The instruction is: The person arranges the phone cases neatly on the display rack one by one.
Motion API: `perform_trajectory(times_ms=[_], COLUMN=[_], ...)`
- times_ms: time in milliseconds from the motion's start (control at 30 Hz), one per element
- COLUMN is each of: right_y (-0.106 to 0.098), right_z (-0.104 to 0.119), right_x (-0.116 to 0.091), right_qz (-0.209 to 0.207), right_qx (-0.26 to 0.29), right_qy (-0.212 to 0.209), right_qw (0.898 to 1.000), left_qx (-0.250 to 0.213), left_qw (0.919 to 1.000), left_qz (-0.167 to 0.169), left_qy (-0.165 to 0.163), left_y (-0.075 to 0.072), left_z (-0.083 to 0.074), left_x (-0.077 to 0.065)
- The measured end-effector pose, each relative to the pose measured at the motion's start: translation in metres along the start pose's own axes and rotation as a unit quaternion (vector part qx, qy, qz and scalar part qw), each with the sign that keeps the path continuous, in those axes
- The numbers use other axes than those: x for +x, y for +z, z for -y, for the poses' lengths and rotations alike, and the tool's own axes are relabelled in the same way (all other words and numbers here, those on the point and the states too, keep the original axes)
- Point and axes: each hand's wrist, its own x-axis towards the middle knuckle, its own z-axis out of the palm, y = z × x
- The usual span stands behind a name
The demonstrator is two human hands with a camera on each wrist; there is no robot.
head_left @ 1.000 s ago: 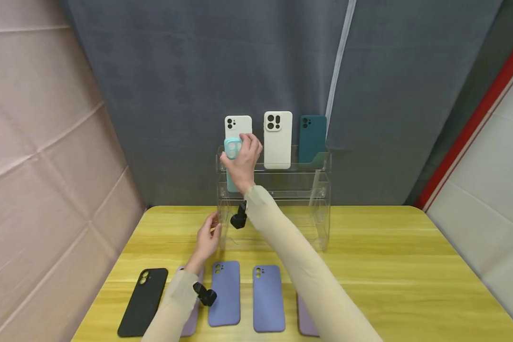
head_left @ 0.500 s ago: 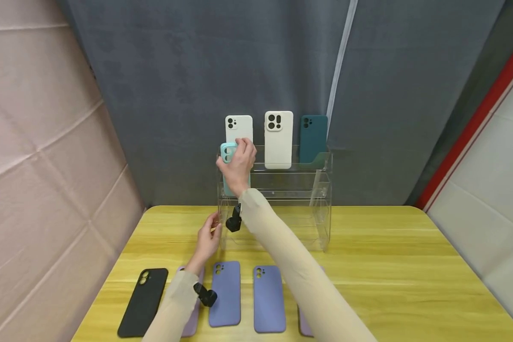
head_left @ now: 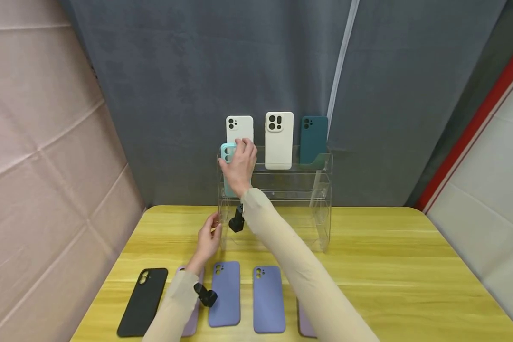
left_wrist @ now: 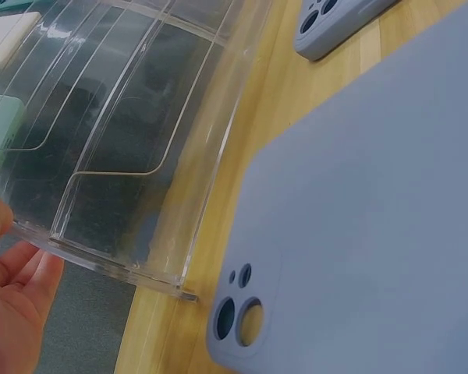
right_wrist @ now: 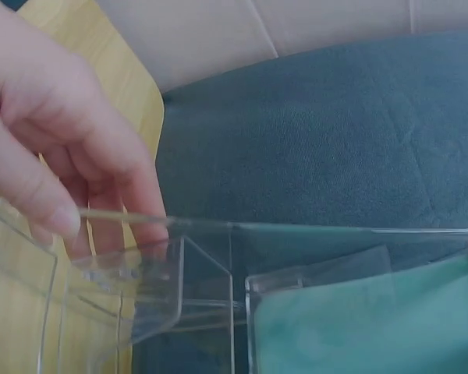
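Observation:
A clear tiered acrylic stand point(head_left: 278, 194) stands at the back of the table. My right hand point(head_left: 241, 166) holds a mint phone case point(right_wrist: 359, 323) by its upper part, at the left end of a tier below the top one. The hand hides much of that case in the head view; in the right wrist view its lower part lies behind clear plastic. My left hand point(head_left: 208, 240) grips the stand's left side panel, thumb on one face and fingers on the other. On the top tier stand a white case point(head_left: 241, 130), a cream case point(head_left: 279, 149) and a teal case point(head_left: 313, 137).
Along the table's front lie a black case point(head_left: 143, 301), a lilac case point(head_left: 192, 320) partly under my left arm, two blue-purple cases, left point(head_left: 224, 294) and right point(head_left: 269, 299), and a mauve case point(head_left: 305, 320) partly under my right arm. A grey curtain point(head_left: 196, 71) hangs behind.
My right hand and the mint case have moved slightly down and left, then stayed nearly still. The left hand has kept its place on the stand.

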Motion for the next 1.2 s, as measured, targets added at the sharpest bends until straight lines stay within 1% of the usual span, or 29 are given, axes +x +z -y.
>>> perform_trajectory(times_ms=[133, 367, 533, 600, 733, 800, 867, 1033, 1100, 1200], right_y=[-0.006, -0.015, -0.017, -0.016, -0.017, -0.018, -0.019, -0.024, -0.026, -0.032], right_z=[-0.001, 0.002, 0.004, 0.005, 0.005, 0.005, 0.003, -0.002, -0.004, -0.007], right_x=[0.002, 0.008, 0.011, 0.012, 0.013, 0.013, 0.012, 0.010, 0.008, 0.005], right_qz=[0.031, 0.096, 0.114, 0.116, 0.122, 0.127, 0.132, 0.122, 0.111, 0.100], right_qx=[-0.008, -0.049, -0.086, -0.099, -0.124, -0.129, -0.122, -0.059, -0.030, 0.005], right_qy=[0.000, 0.006, 0.014, 0.015, 0.015, 0.018, 0.024, 0.036, 0.031, 0.016], right_qw=[0.999, 0.994, 0.990, 0.988, 0.985, 0.983, 0.984, 0.990, 0.993, 0.995], left_qx=[-0.004, 0.000, 0.008, 0.006, -0.004, -0.006, -0.001, 0.009, 0.013, 0.008], left_qw=[0.9999, 1.0000, 0.9999, 0.9999, 1.0000, 1.0000, 1.0000, 0.9999, 0.9999, 0.9999], left_qz=[-0.006, -0.006, 0.001, 0.001, 0.001, 0.002, 0.002, 0.000, 0.002, 0.000], left_qy=[0.010, -0.007, -0.013, -0.012, -0.008, -0.006, -0.004, -0.006, -0.008, -0.013], left_y=[0.000, 0.000, -0.001, -0.001, -0.003, -0.004, -0.003, 0.000, 0.001, 0.002], left_z=[0.000, 0.002, 0.001, -0.005, -0.026, -0.035, -0.035, -0.012, -0.003, 0.003], left_x=[-0.001, 0.001, 0.002, 0.001, -0.001, -0.002, -0.002, 0.000, 0.001, 0.002])
